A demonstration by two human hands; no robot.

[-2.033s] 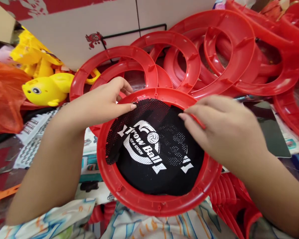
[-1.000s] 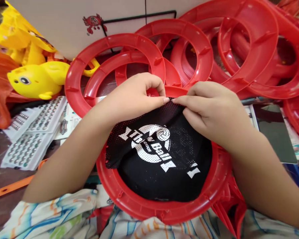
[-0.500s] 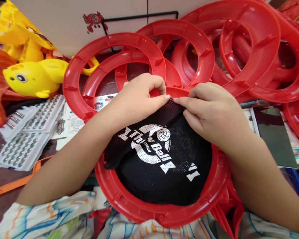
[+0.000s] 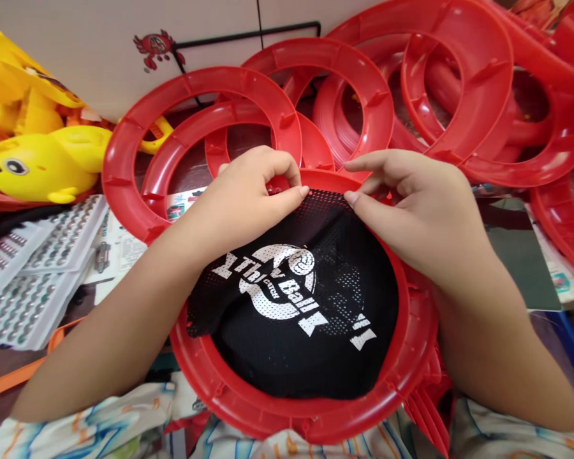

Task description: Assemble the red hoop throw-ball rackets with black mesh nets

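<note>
A red plastic ring (image 4: 287, 417) lies in my lap with a black mesh net (image 4: 310, 344) printed with a white ball logo stretched across it. My left hand (image 4: 249, 197) is closed at the ring's far edge, thumb and fingers pinching the net's rim against the red plastic. My right hand (image 4: 411, 204) rests on the far right of the ring, its thumb pressing the net's edge down and its fingers bent over the rim. The net's left flap (image 4: 201, 315) lies loose over the ring's edge.
Several bare red rings (image 4: 196, 108) are piled behind and to the right. A yellow toy (image 4: 38, 162) sits at the left, with blister cards of button cells (image 4: 23, 287) below it. A white carton (image 4: 124, 57) stands behind. A dark flat sheet (image 4: 521, 261) lies at right.
Both hands came together at the ring's far edge and took hold of the net's rim. Since half a second ago my right hand has shifted a little right, away from the left.
</note>
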